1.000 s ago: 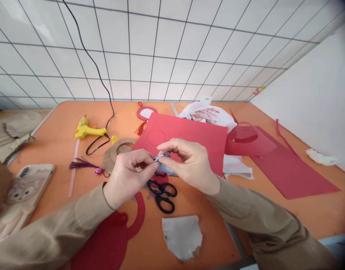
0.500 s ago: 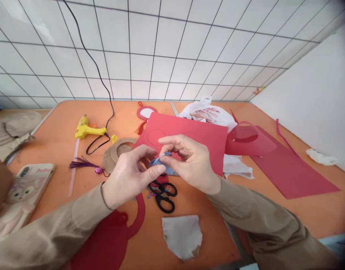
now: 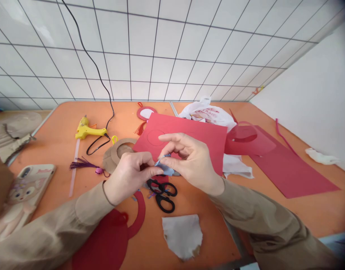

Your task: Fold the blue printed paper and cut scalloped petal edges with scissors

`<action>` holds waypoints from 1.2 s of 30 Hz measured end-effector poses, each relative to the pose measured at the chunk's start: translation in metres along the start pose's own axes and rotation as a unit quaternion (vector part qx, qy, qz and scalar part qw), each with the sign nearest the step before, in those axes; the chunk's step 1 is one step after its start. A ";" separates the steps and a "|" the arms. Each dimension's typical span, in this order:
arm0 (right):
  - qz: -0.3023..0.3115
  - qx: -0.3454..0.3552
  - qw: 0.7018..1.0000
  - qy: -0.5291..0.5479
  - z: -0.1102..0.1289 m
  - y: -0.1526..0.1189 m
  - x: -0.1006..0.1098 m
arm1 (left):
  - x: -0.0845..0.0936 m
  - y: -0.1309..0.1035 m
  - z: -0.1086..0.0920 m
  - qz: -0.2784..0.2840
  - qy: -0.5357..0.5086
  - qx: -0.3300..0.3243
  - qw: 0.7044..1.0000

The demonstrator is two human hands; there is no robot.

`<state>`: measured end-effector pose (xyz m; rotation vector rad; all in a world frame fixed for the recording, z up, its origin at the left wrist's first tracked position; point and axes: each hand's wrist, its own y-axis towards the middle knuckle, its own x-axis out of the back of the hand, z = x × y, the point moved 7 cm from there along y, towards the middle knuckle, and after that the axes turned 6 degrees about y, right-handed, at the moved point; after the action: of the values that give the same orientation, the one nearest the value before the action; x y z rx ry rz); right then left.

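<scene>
A small light-blue piece (image 3: 167, 169), like paper or cloth, is held between both hands above the table. My left hand (image 3: 133, 174) pinches its left edge between thumb and fingers. My right hand (image 3: 193, 161) grips its upper right part with thumb and forefinger, the other fingers curled. Just below the hands lie black-handled scissors (image 3: 165, 203), their blades hidden. Behind the hands is a red sheet (image 3: 208, 144) with a drawn circle. A brown cardboard ring (image 3: 114, 153) lies left of the sheet.
A yellow glue gun (image 3: 89, 130) with a black cord, a purple tassel (image 3: 83, 163) and a phone (image 3: 30, 191) are on the left. A white bag (image 3: 211, 114) and red sheets (image 3: 293, 168) lie right. Grey-white cloth (image 3: 183, 236) and red round pieces (image 3: 104, 240) are nearer.
My left hand's fingers have closed onto the left edge of the blue piece. The piece has turned and shows more of its face. My right hand has barely moved.
</scene>
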<state>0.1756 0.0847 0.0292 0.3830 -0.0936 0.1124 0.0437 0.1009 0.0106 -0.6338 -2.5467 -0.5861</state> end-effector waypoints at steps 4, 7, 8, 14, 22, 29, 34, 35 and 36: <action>-0.009 0.038 0.998 -0.054 0.007 -0.001 0.002 | 0.004 -0.002 -0.008 -0.018 0.074 0.006 0.997; -0.006 0.066 0.995 -0.072 0.011 -0.003 0.000 | 0.007 -0.007 -0.010 -0.059 0.070 0.055 0.994; -0.001 0.069 0.995 -0.075 0.011 -0.004 -0.002 | 0.005 -0.009 -0.008 -0.059 0.049 0.079 0.994; 0.007 0.119 0.985 -0.122 0.019 -0.012 -0.011 | -0.004 -0.015 -0.005 -0.057 -0.044 0.117 0.990; 0.007 0.187 0.962 -0.199 0.028 -0.015 -0.015 | -0.010 -0.010 0.007 -0.037 -0.175 0.167 0.970; 0.028 0.200 0.962 -0.184 0.039 -0.013 -0.011 | 0.004 -0.008 0.011 -0.132 -0.362 0.141 0.912; 0.055 0.040 0.988 -0.141 0.020 -0.006 -0.013 | 0.005 -0.009 0.007 -0.119 -0.425 0.101 0.892; 0.056 0.018 0.990 -0.129 0.018 -0.006 -0.014 | 0.005 -0.009 0.006 -0.117 -0.432 0.096 0.889; 0.054 0.000 0.991 -0.119 0.017 -0.005 -0.014 | 0.004 -0.009 0.006 -0.114 -0.437 0.092 0.887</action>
<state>0.1608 0.0723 0.0409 0.3905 -0.3501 0.1738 0.0340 0.0979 0.0046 -0.6212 -3.5034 -0.1058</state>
